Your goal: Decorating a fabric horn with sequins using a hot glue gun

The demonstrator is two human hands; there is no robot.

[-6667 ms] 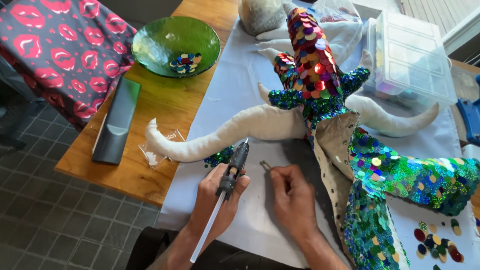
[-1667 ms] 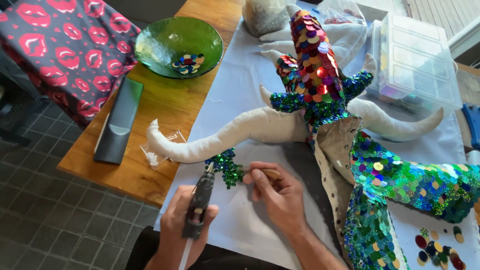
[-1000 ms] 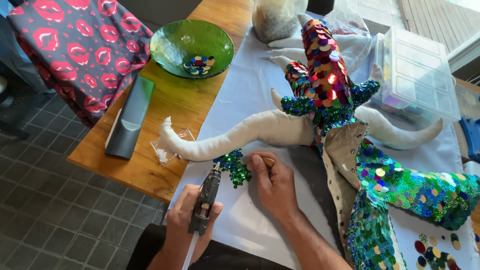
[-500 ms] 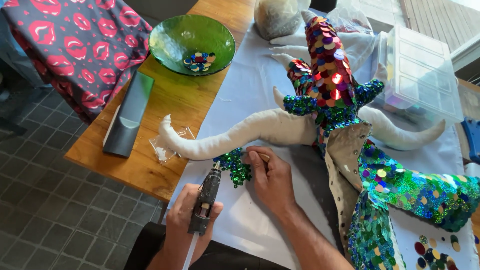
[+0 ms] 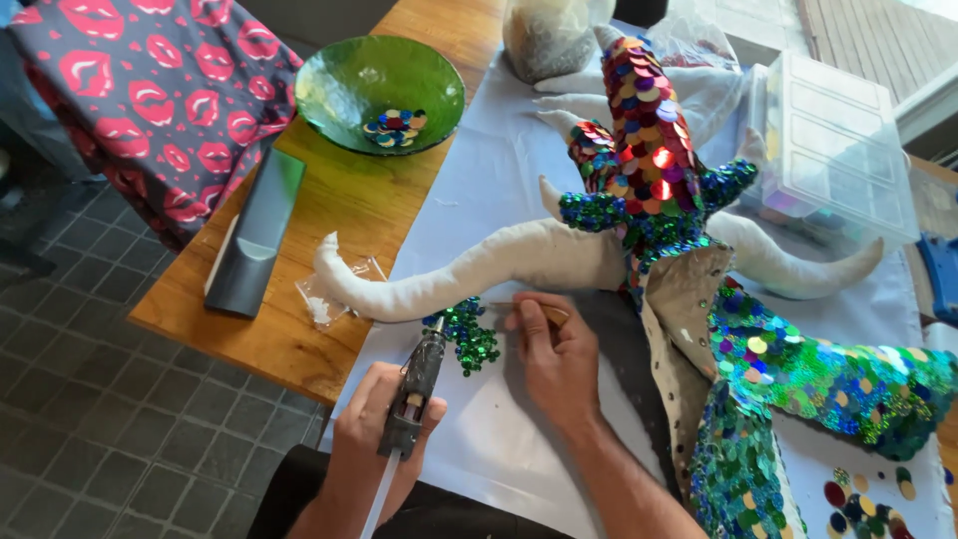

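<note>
Green sequin patch (image 5: pixel 465 332) on white sheet (image 5: pixel 499 439) under the cloth horn (image 5: pixel 469 274) | I see right hand (image 5: pixel 559 359) fingers pinching a small stick (image 5: pixel 544 312) beside it | left hand (image 5: pixel 384 429) wrapped tight around glue gun (image 5: pixel 414 384), nozzle touching patch | green bowl (image 5: pixel 344 90) well apart.

Glue gun (image 5: pixel 416 384), 6.7 s ago raised with its nozzle close under the white stuffed horn (image 5: pixel 469 271), is now held lower and nearer in the left hand (image 5: pixel 377 429), nozzle just beside the green sequin patch (image 5: pixel 467 334). Right hand (image 5: pixel 557 361), earlier flat on the sheet near a small stick, has been moved up to the horn's underside, the wooden stick (image 5: pixel 551 315) pinched in its fingers. Sequin patch, earlier mostly hidden behind the gun, is now exposed.
</note>
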